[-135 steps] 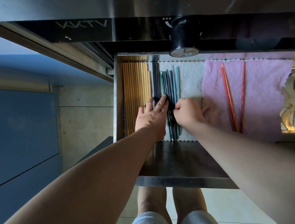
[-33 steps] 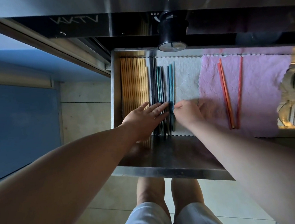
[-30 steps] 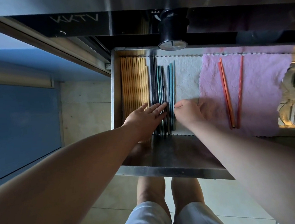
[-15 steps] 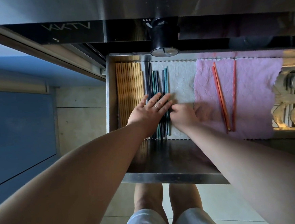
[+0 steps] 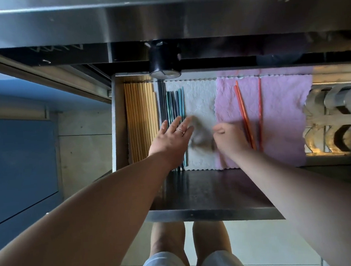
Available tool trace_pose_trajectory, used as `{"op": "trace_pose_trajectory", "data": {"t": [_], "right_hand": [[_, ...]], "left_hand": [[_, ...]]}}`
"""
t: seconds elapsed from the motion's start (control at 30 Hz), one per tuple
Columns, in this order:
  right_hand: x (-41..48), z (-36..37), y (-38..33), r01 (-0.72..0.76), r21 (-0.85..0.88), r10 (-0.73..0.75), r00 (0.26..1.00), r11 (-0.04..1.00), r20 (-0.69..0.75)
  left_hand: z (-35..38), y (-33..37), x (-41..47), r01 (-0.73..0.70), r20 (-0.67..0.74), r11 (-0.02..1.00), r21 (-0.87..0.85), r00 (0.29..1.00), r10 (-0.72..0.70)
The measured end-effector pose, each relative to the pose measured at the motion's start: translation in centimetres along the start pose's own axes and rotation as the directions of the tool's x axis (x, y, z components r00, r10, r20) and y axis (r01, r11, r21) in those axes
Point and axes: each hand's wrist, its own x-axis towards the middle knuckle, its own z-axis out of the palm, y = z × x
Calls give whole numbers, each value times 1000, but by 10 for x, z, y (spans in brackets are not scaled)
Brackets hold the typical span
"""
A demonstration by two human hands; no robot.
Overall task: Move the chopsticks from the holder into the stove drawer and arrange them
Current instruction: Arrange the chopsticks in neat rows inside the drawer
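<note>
So the big steel stove front (image 5: 161, 18) fills the far side of the view, and the drawer (image 5: 206, 193) under it is pulled out toward the person, with bare metal showing on the near part. Inside, a pink cloth (image 5: 284, 113) covers the right half and a white cloth (image 5: 199, 97) sits left of it, the pink edge overlapping the white one. Far left in the drawer, the wooden chopsticks (image 5: 141, 118) lie in a tidy row, all pointing near-to-far, and just right of them are the dark and teal chopsticks (image 5: 173, 103), lined up the same way along the white cloth's left edge. Two red chopsticks (image 5: 241, 102) lie on the pink cloth, apart from each other and slightly angled. The left hand (image 5: 171, 139) is laid over the near part of the dark and teal bunch, grip wide open, fingers straight and spread. The right hand (image 5: 229, 139) is over the seam of the two cloths, just beside the left red stick, fingers curled (it's blurry, so I can't tell if that grip has anything in it). A black knob (image 5: 164, 64) sticks out above the drawer's far edge, and there's a thin ring (image 5: 180, 130) on the left hand.
</note>
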Motion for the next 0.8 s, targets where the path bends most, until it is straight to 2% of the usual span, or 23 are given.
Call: {"op": "trace_pose_trajectory", "data": {"t": [0.13, 0.23, 0.37, 0.5, 0.63, 0.8], "right_hand": [[9, -37, 30, -23, -10, 21, 992, 1000, -121], [12, -58, 50, -29, -12, 26, 982, 999, -186], [20, -78, 78, -3, -81, -14, 977, 997, -213], [29, -90, 94, -6, -107, -6, 994, 994, -110], [34, -95, 98, 17, -157, -20, 1000, 987, -21], [43, -93, 97, -32, -158, 34, 999, 987, 15]], "left_hand": [[-13, 36, 15, -1, -83, 990, -139, 997, -10], [-25, 69, 33, 67, -30, 940, -333, 996, -82], [-33, 112, 61, 281, 129, 689, -669, 956, -264], [-29, 140, 84, 390, 232, 421, -819, 896, -379], [-22, 150, 103, 465, 296, 278, -841, 824, -484], [-32, 157, 112, 481, 342, 175, -859, 794, -503]]}}
